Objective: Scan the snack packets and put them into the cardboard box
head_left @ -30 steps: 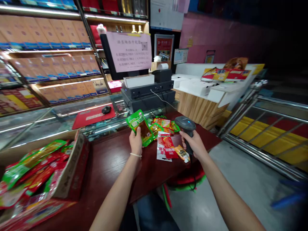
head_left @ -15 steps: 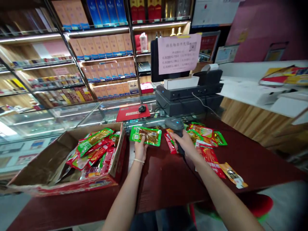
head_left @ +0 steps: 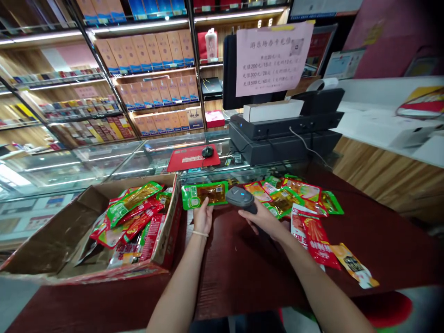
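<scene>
We're apparently scanning: left hand (head_left: 203,219) gripping a green-bordered plastic packet (head_left: 204,192), right hand (head_left: 266,220) a dark-grey plastic scanner (head_left: 240,197); next needs steady aim.

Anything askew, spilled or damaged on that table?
I see nothing spilled or damaged. Mildly askew: the small orange-and-white plastic packet lies slanted beside the red plastic packet, its white end close to the near edge of the dark red table.
</scene>
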The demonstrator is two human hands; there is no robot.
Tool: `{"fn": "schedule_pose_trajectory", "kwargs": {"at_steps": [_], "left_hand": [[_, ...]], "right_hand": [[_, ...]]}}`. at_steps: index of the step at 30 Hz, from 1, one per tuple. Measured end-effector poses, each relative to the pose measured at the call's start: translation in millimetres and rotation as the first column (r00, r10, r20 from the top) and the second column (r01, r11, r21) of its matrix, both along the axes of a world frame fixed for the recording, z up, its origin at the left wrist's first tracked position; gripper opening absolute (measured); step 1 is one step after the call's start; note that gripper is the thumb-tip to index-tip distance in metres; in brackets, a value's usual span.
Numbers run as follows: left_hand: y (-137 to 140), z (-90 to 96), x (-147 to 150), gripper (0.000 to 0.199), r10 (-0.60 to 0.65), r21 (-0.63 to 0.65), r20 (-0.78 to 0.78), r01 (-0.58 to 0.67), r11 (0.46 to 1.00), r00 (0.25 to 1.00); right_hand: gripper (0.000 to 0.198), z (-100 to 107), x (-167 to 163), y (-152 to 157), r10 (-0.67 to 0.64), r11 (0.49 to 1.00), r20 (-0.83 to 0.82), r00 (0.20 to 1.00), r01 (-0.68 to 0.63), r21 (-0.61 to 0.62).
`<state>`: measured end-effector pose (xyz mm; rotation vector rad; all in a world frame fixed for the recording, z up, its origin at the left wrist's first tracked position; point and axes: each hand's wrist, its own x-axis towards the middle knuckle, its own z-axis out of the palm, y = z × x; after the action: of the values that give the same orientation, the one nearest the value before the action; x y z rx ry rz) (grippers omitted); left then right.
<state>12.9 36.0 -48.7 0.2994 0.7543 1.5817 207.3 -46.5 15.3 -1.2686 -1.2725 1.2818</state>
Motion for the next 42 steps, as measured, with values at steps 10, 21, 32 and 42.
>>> {"fn": "schedule_pose_trajectory", "kwargs": {"at_steps": [10, 21, 32, 42], "left_hand": [[-2, 0.9, -1, 0.025, 0.000, 0.006, -0.026, 0.000, 1.000, 1.000], [-26, 17.9, 6, 0.031, 0.233, 0.266, -0.613, -0.080, 0.961, 0.755], [-92, 156.9, -77, 0.019, 0.702, 0.700, -0.712, 0.049, 0.712, -0.018], [-58, 138.7, -188, 0.033, 0.401, 0.383, -0.827, 0.128, 0.915, -0.394]], "right_hand": [[0.037, -5, 0, 4, -0.076, 0.997, -0.009, 0.997, 0.077, 0.019], [0.041, -8, 9, 11, -0.265, 0.949, -0.093, 0.960, 0.276, 0.149], [0.039, -2, 2, 3, -0.125, 0.978, -0.220, 0.967, 0.158, 0.139], [0.038, -1, -6, 1, -0.096, 0.983, -0.190, 0.977, 0.123, 0.135]]}}
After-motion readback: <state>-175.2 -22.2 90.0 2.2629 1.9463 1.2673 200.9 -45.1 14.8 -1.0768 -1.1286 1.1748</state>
